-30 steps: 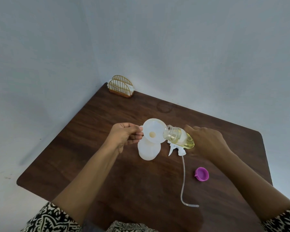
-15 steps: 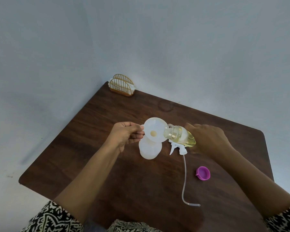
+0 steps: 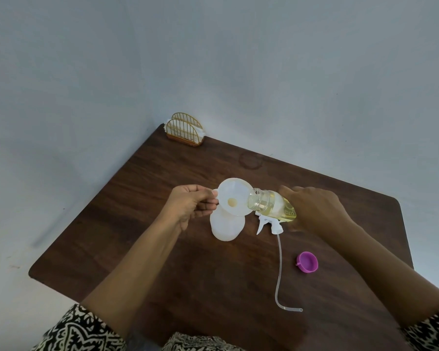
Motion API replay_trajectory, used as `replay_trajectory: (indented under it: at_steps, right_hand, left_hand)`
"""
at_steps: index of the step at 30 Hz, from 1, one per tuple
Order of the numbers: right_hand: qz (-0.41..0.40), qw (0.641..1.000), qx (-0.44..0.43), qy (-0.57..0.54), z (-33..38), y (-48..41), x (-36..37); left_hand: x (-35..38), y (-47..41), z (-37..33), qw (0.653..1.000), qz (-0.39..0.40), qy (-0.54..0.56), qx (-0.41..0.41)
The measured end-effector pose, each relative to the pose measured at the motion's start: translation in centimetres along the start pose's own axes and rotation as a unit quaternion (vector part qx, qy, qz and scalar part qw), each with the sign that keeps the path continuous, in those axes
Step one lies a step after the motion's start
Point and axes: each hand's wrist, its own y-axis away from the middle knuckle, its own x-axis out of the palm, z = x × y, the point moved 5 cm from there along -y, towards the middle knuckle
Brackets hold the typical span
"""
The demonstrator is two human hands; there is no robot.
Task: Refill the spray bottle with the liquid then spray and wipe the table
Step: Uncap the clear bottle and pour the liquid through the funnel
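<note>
Table centre: left hand (image 3: 192, 203) pinches funnel (image 3: 235, 196) tab atop light, tippy spray bottle (image 3: 227, 228), right hand (image 3: 314, 211) at 3 o'clock wraps slick refill bottle (image 3: 271, 205) base, tilted w/ mouth over funnel.

Gold wire napkin holder (image 3: 184, 132) stood at far left corner of table, white napkins in it, hard against grey wall (image 3: 264, 72). Faint ring stain (image 3: 250, 160) marked the wood just right of it. Patterned black-and-white clothing (image 3: 81, 333) showed at near edge
</note>
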Motion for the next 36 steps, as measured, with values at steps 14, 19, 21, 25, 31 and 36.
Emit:
replay_trajectory:
  at_steps: [14,19,21,25,31,36]
  right_hand:
    - [-0.005,1.0,-0.007,0.002,0.08,-0.11,-0.09]
    - [-0.005,1.0,-0.008,0.006,0.11,-0.11,-0.17]
    - [-0.009,1.0,-0.009,0.007,0.09,-0.1,-0.14]
    - [-0.013,1.0,-0.012,0.005,0.04,-0.16,-0.07]
    - [-0.015,1.0,-0.017,0.007,0.08,-0.14,-0.14]
    - [-0.017,1.0,-0.017,0.006,0.06,-0.17,-0.16]
  left_hand:
    - [0.06,0.03,0.0,1.0,0.003,0.005,-0.002]
    - [0.03,-0.06,0.01,1.0,0.006,0.008,-0.001]
    - [0.01,-0.13,0.03,1.0,0.007,0.008,0.001]
    - [-0.04,-0.19,0.08,1.0,0.007,0.004,-0.001]
    - [-0.03,-0.07,0.09,1.0,0.009,0.009,-0.001]
    - [-0.02,-0.08,0.15,1.0,0.009,0.009,0.001]
